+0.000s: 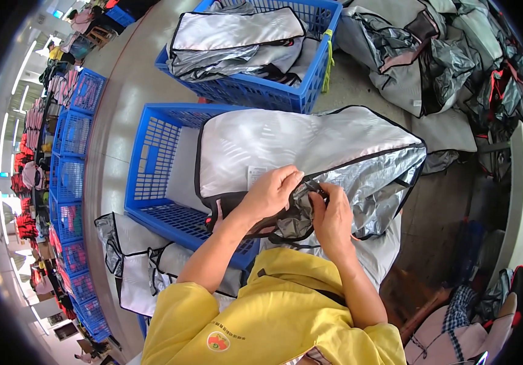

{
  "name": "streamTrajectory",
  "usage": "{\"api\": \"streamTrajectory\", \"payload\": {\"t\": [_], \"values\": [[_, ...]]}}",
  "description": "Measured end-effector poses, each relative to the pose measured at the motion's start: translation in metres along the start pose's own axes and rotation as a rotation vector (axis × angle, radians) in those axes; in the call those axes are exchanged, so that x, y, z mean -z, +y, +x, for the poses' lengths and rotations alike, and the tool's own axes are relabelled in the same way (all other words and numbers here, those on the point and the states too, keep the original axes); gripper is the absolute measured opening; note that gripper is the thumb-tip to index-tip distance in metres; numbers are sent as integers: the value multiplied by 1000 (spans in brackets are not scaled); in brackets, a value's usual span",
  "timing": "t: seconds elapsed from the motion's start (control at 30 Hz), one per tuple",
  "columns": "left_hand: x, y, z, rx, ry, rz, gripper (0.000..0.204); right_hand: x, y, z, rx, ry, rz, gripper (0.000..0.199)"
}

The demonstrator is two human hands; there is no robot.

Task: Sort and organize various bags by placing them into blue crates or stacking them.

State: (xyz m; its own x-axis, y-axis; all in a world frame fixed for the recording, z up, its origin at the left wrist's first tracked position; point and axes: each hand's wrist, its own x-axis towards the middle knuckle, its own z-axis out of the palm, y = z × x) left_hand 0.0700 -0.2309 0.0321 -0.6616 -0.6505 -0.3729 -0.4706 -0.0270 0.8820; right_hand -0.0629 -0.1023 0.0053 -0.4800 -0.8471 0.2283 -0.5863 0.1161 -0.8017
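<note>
A large white fabric bag with black edging and silver foil lining lies across the front blue basket and my lap. Its foil side is turned up at the right, in creases. My left hand is closed at the bag's near edge, thumb and fingers pinched together beside a small white label. Close by on the right, my right hand pinches a crumpled fold of the grey foil lining. What exactly lies between the fingertips is mostly hidden.
Under the bag's left end stands a blue plastic basket. Another blue basket behind it holds folded white and silver pieces. More bags pile up at the far right, and others lie at the near left. Blue crates line the left aisle.
</note>
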Motion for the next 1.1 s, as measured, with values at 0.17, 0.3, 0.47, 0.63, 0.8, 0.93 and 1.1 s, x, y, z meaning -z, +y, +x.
{"api": "streamTrajectory", "payload": {"t": [0.17, 0.3, 0.47, 0.63, 0.8, 0.93, 1.1], "values": [[1, 8, -4, 60, -17, -73, 31, 10, 6, 2, 55, -55, -51, 23], [3, 7, -3, 52, -12, -49, 30, 14, 6, 10, 108, -85, -60, 22], [6, 5, -1, -3, -20, -55, 32, 17, 9, 16, 121, -147, -43, 22], [6, 6, 1, 85, -72, -161, 31, 12, 17, 16, 129, -126, 80, 23], [6, 9, 0, 103, -82, -170, 31, 4, 18, 12, 90, -128, 82, 24], [6, 3, 0, 96, -71, -161, 30, 4, 16, 6, -294, -320, 521, 25], [4, -4, 2, 70, -75, -203, 30, -1, 11, -1, -340, -128, 848, 23]]}}
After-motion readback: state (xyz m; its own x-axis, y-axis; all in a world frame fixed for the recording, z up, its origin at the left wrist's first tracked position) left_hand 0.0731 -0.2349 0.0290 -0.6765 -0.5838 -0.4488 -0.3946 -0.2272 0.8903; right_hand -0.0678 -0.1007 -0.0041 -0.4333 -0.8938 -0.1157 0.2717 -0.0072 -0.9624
